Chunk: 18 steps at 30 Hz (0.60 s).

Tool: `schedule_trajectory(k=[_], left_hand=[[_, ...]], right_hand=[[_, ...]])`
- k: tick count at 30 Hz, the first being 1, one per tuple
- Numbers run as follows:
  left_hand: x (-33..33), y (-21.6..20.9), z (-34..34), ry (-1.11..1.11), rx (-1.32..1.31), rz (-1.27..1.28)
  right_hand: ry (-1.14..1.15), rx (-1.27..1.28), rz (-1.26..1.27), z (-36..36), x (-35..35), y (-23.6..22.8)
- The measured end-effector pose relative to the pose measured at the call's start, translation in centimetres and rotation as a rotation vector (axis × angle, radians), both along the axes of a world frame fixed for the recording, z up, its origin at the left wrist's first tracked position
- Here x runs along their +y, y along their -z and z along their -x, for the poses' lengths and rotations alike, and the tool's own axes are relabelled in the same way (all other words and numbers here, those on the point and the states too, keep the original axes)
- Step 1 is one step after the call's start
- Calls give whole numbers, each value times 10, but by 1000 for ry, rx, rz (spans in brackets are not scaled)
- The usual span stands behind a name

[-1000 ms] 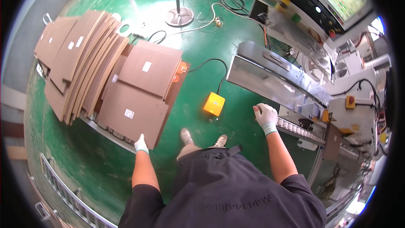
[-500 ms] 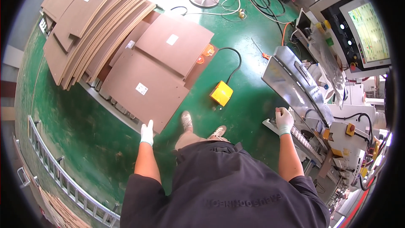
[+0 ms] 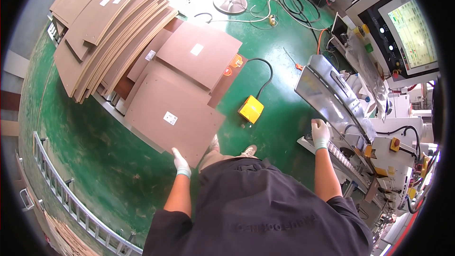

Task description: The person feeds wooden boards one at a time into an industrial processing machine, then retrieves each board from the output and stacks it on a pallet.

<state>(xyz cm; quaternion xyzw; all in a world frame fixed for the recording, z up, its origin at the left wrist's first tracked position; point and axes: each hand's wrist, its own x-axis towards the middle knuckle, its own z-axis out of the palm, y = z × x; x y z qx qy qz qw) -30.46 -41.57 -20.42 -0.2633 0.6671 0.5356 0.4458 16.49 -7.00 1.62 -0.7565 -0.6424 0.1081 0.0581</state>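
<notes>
My left hand (image 3: 181, 162), in a pale glove, grips the near edge of a flat brown panel (image 3: 151, 104), its thumb on the top face. A white label (image 3: 170, 118) is stuck on that panel, which lies partly over other panels. Behind it is another labelled brown panel (image 3: 199, 52). My right hand (image 3: 320, 133), also gloved, is closed into a fist beside the machine's roller rail (image 3: 339, 157), and nothing shows in its fingers.
Many brown panels (image 3: 118, 19) lean in a stack at the far left. A yellow box (image 3: 251, 109) with a black cable sits on the green floor. Right of me stand a metal cover (image 3: 332, 90) and a lit screen (image 3: 412, 33). A ladder (image 3: 71, 194) lies at lower left.
My left hand has moved right and slightly nearer me, and the gripped panel has slid the same way, off the stack's edge toward my legs. My right hand has hardly moved.
</notes>
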Motion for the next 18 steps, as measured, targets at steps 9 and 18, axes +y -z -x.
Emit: schedule_trajectory(k=[9,18], left_hand=[[79,-211,-45,-9,-212,-533],[91,-180,-31,49,-433,-791]], right_hand=[[-584,1003,829,238,-69,5],[-654,1198,791,268,-96,-41]])
